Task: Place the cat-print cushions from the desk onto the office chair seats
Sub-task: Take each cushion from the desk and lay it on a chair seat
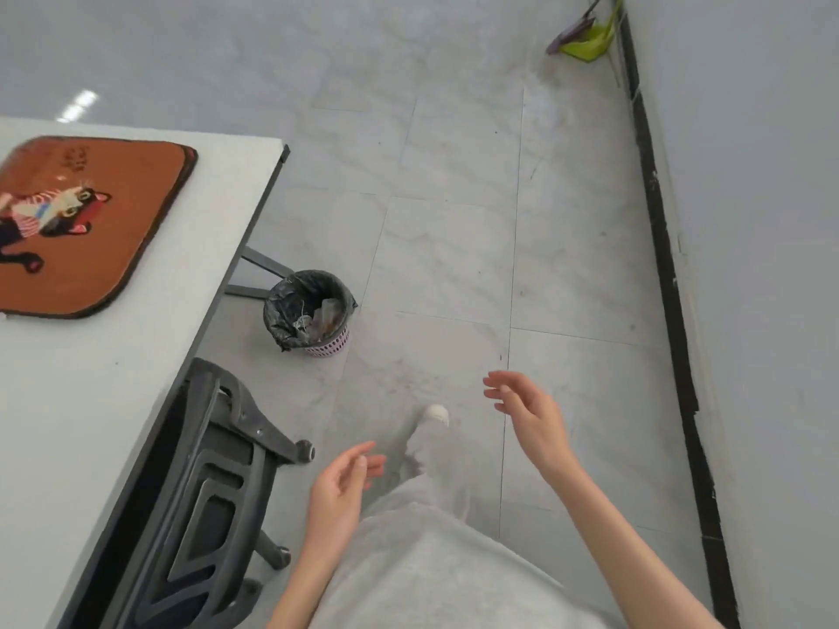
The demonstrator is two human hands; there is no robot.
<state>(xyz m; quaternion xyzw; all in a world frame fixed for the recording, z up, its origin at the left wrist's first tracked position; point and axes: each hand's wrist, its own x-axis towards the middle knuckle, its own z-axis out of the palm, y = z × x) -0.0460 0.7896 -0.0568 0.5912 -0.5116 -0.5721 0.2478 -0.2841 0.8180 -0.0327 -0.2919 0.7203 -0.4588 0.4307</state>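
Flat orange cat-print cushion (86, 220) lies on white desk (91, 401), ten o'clock from hands. Likely light, floppy, thin; grip opposite edges. Left hand (338, 488), right hand (526, 415) both relaxed, empty. Black office chair (204, 506) tucked under desk.

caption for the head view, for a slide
Both hands, left and right, empty beside the desk; cat-print cushion on it.

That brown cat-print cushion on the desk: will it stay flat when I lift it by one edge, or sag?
The flat brown cat-print cushion with dark piping looks thin and soft, so it will probably droop from a one-edge grip. It likely weighs little for its area. Its fabric face should not slip on the white desk; two hands would keep it level.
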